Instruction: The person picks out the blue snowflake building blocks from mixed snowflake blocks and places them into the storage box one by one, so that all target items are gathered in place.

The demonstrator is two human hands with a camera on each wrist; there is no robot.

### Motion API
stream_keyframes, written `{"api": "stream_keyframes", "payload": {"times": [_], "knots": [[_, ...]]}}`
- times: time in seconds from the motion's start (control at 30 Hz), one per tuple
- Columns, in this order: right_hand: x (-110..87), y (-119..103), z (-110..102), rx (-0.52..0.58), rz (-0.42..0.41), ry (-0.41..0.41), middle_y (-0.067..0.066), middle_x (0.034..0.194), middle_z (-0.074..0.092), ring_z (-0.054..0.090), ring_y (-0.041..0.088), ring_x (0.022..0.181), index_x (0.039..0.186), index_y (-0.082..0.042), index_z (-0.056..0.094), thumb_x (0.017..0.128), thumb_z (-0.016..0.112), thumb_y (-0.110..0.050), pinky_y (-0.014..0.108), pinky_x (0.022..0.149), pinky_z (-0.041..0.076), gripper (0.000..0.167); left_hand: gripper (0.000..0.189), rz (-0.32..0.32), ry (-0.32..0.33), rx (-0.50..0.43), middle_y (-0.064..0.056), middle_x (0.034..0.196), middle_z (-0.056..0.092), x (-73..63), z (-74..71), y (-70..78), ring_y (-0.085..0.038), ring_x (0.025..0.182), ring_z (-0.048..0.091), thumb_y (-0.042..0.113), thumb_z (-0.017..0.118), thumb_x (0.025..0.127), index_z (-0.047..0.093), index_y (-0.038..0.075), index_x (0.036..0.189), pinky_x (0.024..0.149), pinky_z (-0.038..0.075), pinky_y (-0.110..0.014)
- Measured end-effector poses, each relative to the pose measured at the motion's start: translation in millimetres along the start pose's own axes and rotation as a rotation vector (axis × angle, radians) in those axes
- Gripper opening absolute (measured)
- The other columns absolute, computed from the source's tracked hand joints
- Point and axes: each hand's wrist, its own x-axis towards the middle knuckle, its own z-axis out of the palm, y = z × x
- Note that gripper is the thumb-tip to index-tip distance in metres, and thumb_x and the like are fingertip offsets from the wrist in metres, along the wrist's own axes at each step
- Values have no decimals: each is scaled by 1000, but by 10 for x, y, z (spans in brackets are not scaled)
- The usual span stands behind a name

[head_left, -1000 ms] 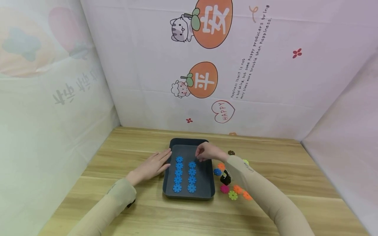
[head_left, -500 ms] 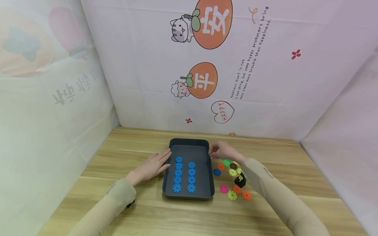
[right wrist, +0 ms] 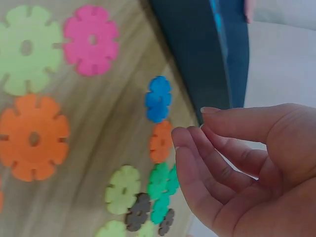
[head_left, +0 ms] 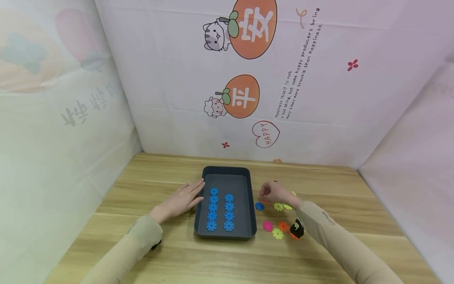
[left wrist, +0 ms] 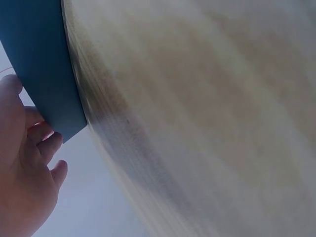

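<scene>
A dark grey rectangular tray (head_left: 244, 215) holds two columns of blue flower-shaped notched discs, a longer left column (head_left: 212, 207) and a shorter right column (head_left: 229, 206). My left hand (head_left: 181, 200) rests straight-fingered against the tray's left side. Over the loose pieces right of the tray hovers my right hand (head_left: 278, 194), thumb and fingertips apart with nothing between them in the right wrist view. Nearest to its fingertips lie an orange disc (right wrist: 161, 142) and a loose blue disc (right wrist: 158, 98). Green discs (right wrist: 158, 181) are partly behind its fingers.
Pink (head_left: 268, 226), lime (head_left: 278, 234) and orange (head_left: 283, 226) discs lie on the wooden table (head_left: 170, 252), right of the tray's near end. Yellow-green discs (head_left: 278, 206) are beside my right wrist. A printed white cloth (head_left: 177, 98) stands behind the table.
My right hand has moved from above the tray, over its right rim, to the loose discs on the right. My left hand and the blue columns stay as they were.
</scene>
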Motion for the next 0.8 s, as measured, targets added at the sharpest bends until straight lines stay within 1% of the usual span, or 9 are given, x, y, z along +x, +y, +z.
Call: {"api": "stream_keyframes", "payload": {"times": [0.03,0.13,0.2,0.33,0.53,0.6,0.8], "knots": [[0,22,19,-14,1,4,14,87,70,61,14,74,93,4,66,88,68,0,26,64,52,7,60,-2,-2,-2,-15,163,29,0,1,-2,-31,150,33,35,45,106,33,2,154,121,28,-58],[-5,80,68,-38,14,4,12,88,70,61,14,75,92,2,66,87,69,-1,26,65,52,7,60,-2,-4,-3,-14,163,28,1,8,-9,-30,150,33,36,45,106,32,3,154,121,28,-57],[-6,119,99,-64,7,13,9,87,70,61,13,76,92,1,66,85,71,-2,26,65,53,9,60,-3,-6,-1,-13,164,28,3,17,-15,-30,150,32,36,45,106,31,3,155,121,28,-57],[-15,169,131,-64,-10,17,9,87,70,63,14,78,91,3,66,82,74,-2,27,67,55,13,60,1,-6,5,-13,164,28,7,22,-19,-30,150,33,36,44,106,32,3,155,121,29,-58],[-35,159,139,-34,-6,7,10,86,71,64,14,78,90,3,67,78,80,-2,27,69,57,18,60,3,-1,-1,-15,163,29,13,8,-11,-32,149,34,36,45,106,33,2,154,120,29,-58],[-45,143,140,-43,-19,2,11,86,71,65,14,78,90,4,67,77,81,-2,27,69,58,20,60,-1,-3,-3,-15,163,29,14,5,-10,-32,150,33,36,45,106,32,2,154,120,28,-58],[-60,107,174,-52,8,19,9,85,70,63,14,77,89,3,68,75,83,-4,28,70,57,22,60,-7,-10,4,-15,163,28,8,2,-1,-31,150,33,36,44,106,32,2,154,121,28,-57]]}}
